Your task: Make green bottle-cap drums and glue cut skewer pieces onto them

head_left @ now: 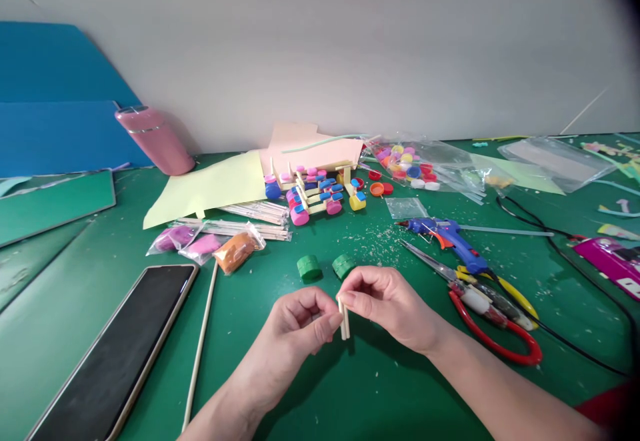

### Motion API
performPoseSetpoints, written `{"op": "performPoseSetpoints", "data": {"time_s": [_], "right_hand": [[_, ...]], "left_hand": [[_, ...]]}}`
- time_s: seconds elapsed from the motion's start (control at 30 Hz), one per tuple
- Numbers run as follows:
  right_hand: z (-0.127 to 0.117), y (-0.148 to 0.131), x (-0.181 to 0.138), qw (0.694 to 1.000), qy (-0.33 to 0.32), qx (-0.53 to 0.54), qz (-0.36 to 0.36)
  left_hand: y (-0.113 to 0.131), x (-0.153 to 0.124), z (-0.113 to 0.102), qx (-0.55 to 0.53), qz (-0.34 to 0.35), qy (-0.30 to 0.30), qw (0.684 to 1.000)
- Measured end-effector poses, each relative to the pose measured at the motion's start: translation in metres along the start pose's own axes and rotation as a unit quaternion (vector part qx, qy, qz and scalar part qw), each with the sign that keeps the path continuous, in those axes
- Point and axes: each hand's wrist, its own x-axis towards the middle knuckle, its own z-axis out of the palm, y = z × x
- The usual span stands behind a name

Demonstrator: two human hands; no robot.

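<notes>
Both my hands meet low in the middle of the green mat (380, 387). My left hand (300, 324) and my right hand (387, 304) pinch two short pale sticks (344, 321), held upright side by side between the fingertips. Just beyond the fingers lie two green caps, one (309, 267) to the left and one (344, 265) partly behind my right fingers. Farther back stand small stick-and-cap models (315, 194) with pink, blue and yellow wheels.
A phone (117, 354) lies at the left with a long thin stick (200, 347) beside it. A blue glue gun (450, 237), scissors with red handles (480, 307) and a black cord (565, 254) lie at the right. Bags of caps (415, 164), small packets (200, 246), paper sheets (215, 184) and a pink tumbler (153, 139) sit behind.
</notes>
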Motion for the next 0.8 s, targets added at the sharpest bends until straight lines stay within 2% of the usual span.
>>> {"op": "performPoseSetpoints", "data": {"time_s": [0.3, 0.8], "right_hand": [[0.0033, 0.0011, 0.0001, 0.998, 0.001, 0.058, 0.026], [0.0047, 0.0035, 0.0003, 0.997, 0.006, 0.075, 0.036]], "left_hand": [[0.0008, -0.0008, 0.0006, 0.002, 0.014, -0.003, 1.0], [0.001, -0.0008, 0.0003, -0.003, 0.006, 0.001, 1.0]]}}
